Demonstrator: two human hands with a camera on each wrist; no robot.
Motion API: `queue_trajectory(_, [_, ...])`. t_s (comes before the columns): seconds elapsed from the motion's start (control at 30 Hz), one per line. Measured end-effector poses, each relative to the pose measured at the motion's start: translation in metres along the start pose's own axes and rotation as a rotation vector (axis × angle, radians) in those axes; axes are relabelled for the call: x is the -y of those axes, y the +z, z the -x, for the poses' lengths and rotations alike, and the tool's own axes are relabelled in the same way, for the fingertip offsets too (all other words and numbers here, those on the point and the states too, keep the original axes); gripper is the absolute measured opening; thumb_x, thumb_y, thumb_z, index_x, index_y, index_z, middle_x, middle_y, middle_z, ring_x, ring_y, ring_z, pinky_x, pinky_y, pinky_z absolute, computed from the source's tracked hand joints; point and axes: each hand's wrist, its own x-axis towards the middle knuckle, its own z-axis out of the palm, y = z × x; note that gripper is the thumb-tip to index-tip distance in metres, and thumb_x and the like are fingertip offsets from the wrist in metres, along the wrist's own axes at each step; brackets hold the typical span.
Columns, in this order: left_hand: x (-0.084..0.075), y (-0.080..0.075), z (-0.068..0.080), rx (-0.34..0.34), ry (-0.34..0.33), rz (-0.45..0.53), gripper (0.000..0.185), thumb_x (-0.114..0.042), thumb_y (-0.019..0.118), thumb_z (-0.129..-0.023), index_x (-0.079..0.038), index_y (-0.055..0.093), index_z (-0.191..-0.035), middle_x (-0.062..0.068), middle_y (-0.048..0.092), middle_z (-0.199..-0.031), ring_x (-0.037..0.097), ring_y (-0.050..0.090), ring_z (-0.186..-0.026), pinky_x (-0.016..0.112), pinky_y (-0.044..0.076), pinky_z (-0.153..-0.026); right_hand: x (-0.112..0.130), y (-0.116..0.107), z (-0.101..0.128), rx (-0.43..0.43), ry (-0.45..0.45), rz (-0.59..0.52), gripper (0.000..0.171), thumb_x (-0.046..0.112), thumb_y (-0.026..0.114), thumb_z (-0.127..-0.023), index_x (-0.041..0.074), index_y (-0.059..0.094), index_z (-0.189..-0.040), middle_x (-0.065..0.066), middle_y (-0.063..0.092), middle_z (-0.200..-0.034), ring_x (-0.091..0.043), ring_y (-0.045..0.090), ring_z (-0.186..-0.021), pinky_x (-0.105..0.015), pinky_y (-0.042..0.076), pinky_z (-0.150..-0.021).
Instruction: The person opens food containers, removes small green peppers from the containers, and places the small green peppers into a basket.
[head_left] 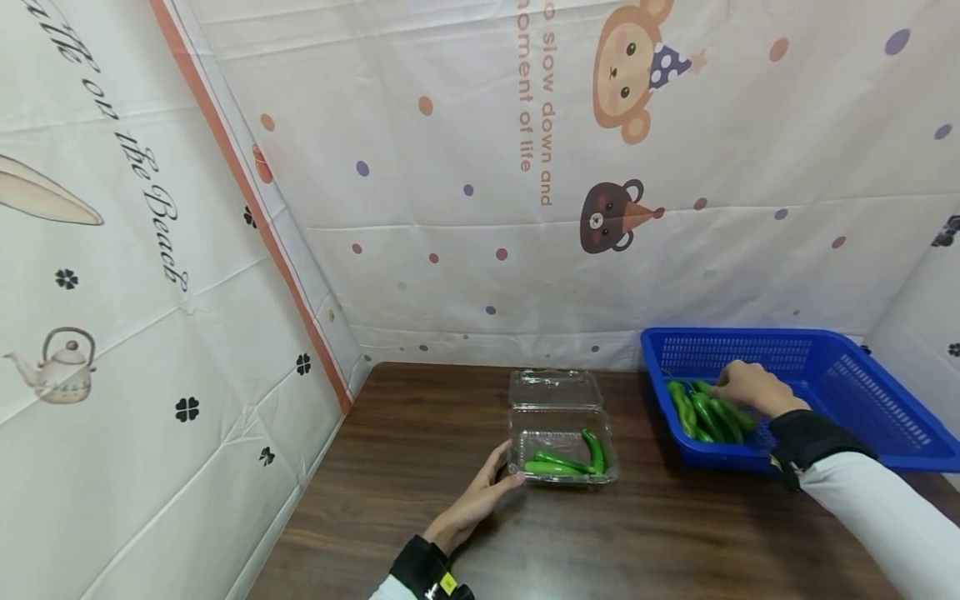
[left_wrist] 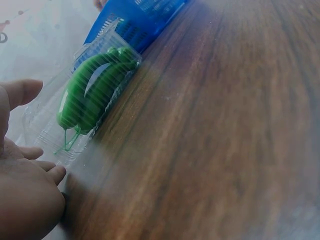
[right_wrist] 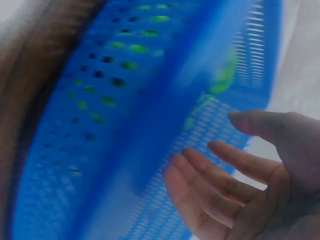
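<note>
Reaching into the far-right blue plastic basket [head_left: 862, 392], your open right hand [head_left: 753, 389] hovered over green peppers [head_left: 708, 412]; your open left hand [head_left: 480, 496] touched the clear plastic box [head_left: 562, 433].

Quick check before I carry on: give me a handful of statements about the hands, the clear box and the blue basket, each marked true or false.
1. The clear plastic box has its lid open. True.
2. The left hand is inside the blue basket. False: it rests at the left side of the clear plastic box, on the wooden table.
3. Green peppers lie in the clear plastic box. True.
4. The right hand reaches over the pile of green peppers in the blue basket. True.
5. The blue basket stands left of the clear plastic box. False: it stands to its right, by the back wall.
6. The right hand is clenched into a fist. False: the right wrist view shows its fingers loosely spread.
</note>
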Motion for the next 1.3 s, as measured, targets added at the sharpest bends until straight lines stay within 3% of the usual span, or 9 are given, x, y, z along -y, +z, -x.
queue_trajectory(0.17, [-0.001,0.000,0.000,-0.001,0.005,0.003,0.081,-0.041,0.063,-0.101,-0.017,0.018,-0.164,0.023,0.010,-0.171,0.046,0.007,-0.157,0.065,0.018,-0.123,0.025,-0.007,0.001,-0.189,-0.125,0.029,0.039,0.021,0.059,-0.100,-0.013,0.066,-0.118,-0.037,0.067,-0.114,-0.045,0.070,-0.089,-0.051,0.056,-0.067])
queue_trajectory(0.27, [-0.001,0.000,-0.001,0.001,0.006,0.006,0.081,-0.041,0.063,-0.101,-0.017,0.018,-0.164,0.023,0.010,-0.171,0.045,0.007,-0.157,0.064,0.018,-0.123,0.049,-0.006,0.001,-0.283,-0.203,-0.011,0.036,0.019,0.059,-0.100,-0.011,0.068,-0.119,-0.034,0.070,-0.112,-0.038,0.072,-0.084,-0.044,0.057,-0.061])
queue_trajectory(0.4, [0.000,0.001,-0.002,-0.001,0.012,0.005,0.081,-0.040,0.063,-0.101,-0.016,0.018,-0.164,0.023,0.009,-0.171,0.045,0.006,-0.158,0.064,0.018,-0.123,0.088,-0.004,0.001,-0.314,-0.275,-0.044,0.033,0.018,0.060,-0.101,-0.009,0.069,-0.119,-0.029,0.073,-0.104,-0.023,0.071,-0.072,-0.032,0.050,-0.053])
queue_trajectory(0.53, [0.000,0.001,-0.002,0.003,0.011,-0.002,0.081,-0.040,0.063,-0.102,-0.016,0.017,-0.165,0.022,0.008,-0.171,0.045,0.006,-0.158,0.065,0.018,-0.123,0.121,0.005,0.004,-0.319,-0.336,-0.053,0.030,0.016,0.061,-0.101,-0.006,0.071,-0.118,-0.023,0.075,-0.100,-0.024,0.071,-0.076,-0.033,0.052,-0.056])
queue_trajectory(0.7, [0.000,0.002,-0.002,0.007,0.003,-0.008,0.081,-0.040,0.063,-0.101,-0.015,0.018,-0.165,0.023,0.009,-0.171,0.045,0.006,-0.157,0.065,0.017,-0.123,0.152,0.021,0.004,-0.294,-0.427,-0.076,0.025,0.014,0.064,-0.100,-0.003,0.073,-0.115,-0.018,0.076,-0.098,-0.029,0.073,-0.086,-0.038,0.059,-0.067])
queue_trajectory(0.9, [-0.002,0.001,-0.001,-0.001,0.010,-0.004,0.079,-0.038,0.063,-0.102,-0.016,0.019,-0.164,0.023,0.010,-0.171,0.045,0.008,-0.158,0.064,0.018,-0.124,0.175,0.046,-0.005,-0.194,-0.593,-0.136,0.020,0.010,0.068,-0.097,-0.001,0.073,-0.112,-0.012,0.077,-0.094,-0.021,0.073,-0.083,-0.036,0.060,-0.073])
queue_trajectory(1.1, [-0.003,0.001,-0.003,-0.011,0.014,0.008,0.077,-0.036,0.062,-0.102,-0.015,0.021,-0.164,0.022,0.012,-0.171,0.044,0.008,-0.158,0.064,0.018,-0.124,0.184,0.082,-0.012,-0.105,-0.606,-0.117,0.021,0.008,0.071,-0.094,0.001,0.073,-0.114,-0.012,0.077,-0.100,-0.013,0.070,-0.080,-0.029,0.059,-0.071])
queue_trajectory(1.3, [-0.001,0.002,-0.004,-0.017,0.010,0.011,0.077,-0.037,0.063,-0.102,-0.017,0.021,-0.164,0.021,0.012,-0.171,0.043,0.008,-0.158,0.065,0.017,-0.123,0.177,0.130,-0.013,0.011,-0.734,-0.137,0.024,0.007,0.072,-0.091,-0.003,0.072,-0.113,-0.015,0.073,-0.106,-0.022,0.070,-0.085,-0.027,0.058,-0.075])
